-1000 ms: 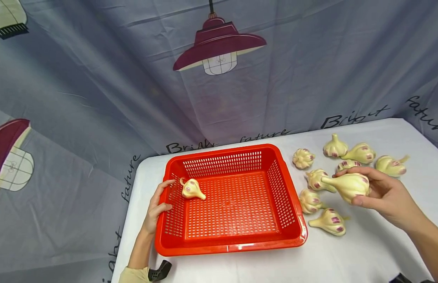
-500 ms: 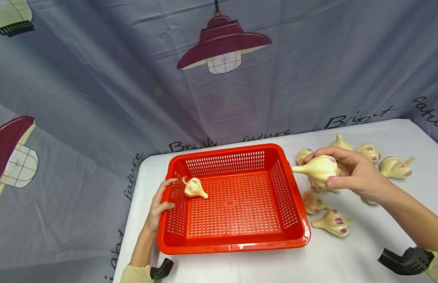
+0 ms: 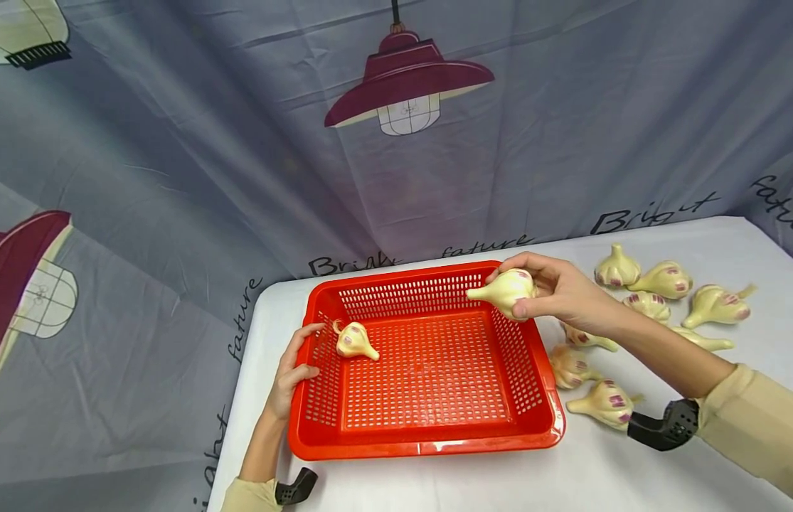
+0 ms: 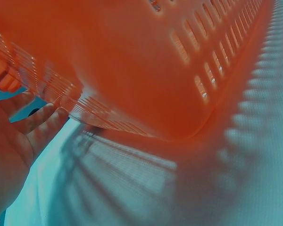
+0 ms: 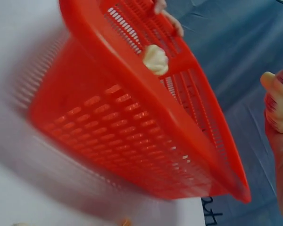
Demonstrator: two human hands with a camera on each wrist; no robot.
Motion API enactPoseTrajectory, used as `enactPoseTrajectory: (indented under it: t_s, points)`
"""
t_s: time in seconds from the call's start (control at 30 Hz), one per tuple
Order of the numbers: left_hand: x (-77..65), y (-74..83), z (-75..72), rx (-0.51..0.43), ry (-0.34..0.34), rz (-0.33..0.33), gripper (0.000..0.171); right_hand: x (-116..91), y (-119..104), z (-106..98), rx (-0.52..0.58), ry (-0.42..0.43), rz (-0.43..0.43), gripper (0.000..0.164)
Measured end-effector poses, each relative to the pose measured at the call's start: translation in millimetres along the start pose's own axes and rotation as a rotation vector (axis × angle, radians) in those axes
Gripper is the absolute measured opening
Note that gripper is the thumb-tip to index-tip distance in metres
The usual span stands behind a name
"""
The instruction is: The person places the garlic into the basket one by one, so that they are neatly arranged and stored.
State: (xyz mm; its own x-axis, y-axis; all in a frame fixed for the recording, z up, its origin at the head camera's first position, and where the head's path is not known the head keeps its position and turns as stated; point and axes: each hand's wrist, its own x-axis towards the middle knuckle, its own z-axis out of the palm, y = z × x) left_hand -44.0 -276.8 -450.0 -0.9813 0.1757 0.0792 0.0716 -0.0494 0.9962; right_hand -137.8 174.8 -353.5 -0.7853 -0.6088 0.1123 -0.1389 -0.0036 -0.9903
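The right hand holds a garlic bulb up in the air over the back right corner of the red basket. Its fingers and thumb are clamped on the fat part of the bulb. The thin neck pokes out to the left.

The left hand holds the left wall of the basket. Its fingers are clamped on that wall: the thumb and a finger reach over the rim, and more fingers touch the outside.

The basket is full of little holes. It sits on the white tabletop, near the left edge and the back edge, by the back left corner. One lone bulb lies inside it, close to the left wall, with its neck pointing to the front right.

More bulbs lie on the tabletop to the right of the basket. I can see eight, and the right arm hides part of one. Three lie near the basket's right wall. The other five lie farther over, toward the back right corner of the tabletop. They are cream with purple marks.

Both arms have cream sleeves and a black gadget at the wrist. A gray-blue curtain with dark red lamps and black writing hangs behind the back edge.
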Motion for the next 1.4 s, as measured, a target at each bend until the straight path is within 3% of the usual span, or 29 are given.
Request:
enactPoseTrajectory:
  t_s: [0.3, 0.57, 1.17, 1.4]
  points:
    - [-0.6, -0.1, 0.3, 0.002, 0.001, 0.001, 0.072, 36, 2, 19, -0.012, -0.044, 0.073, 0.049]
    - [0.2, -0.4, 0.5, 0.006, 0.01, 0.004, 0.073, 66, 4, 38, -0.005, -0.114, 0.075, 0.051]
    - [-0.4, -1.2, -0.7, 0.016, 0.025, -0.012, 0.072, 116, 35, 99, -0.001, -0.251, 0.13, 0.051]
    - [0.0, -1.6, 0.6, 0.008, 0.026, -0.003, 0.07, 125, 55, 113, -0.128, -0.292, 0.145, 0.052]
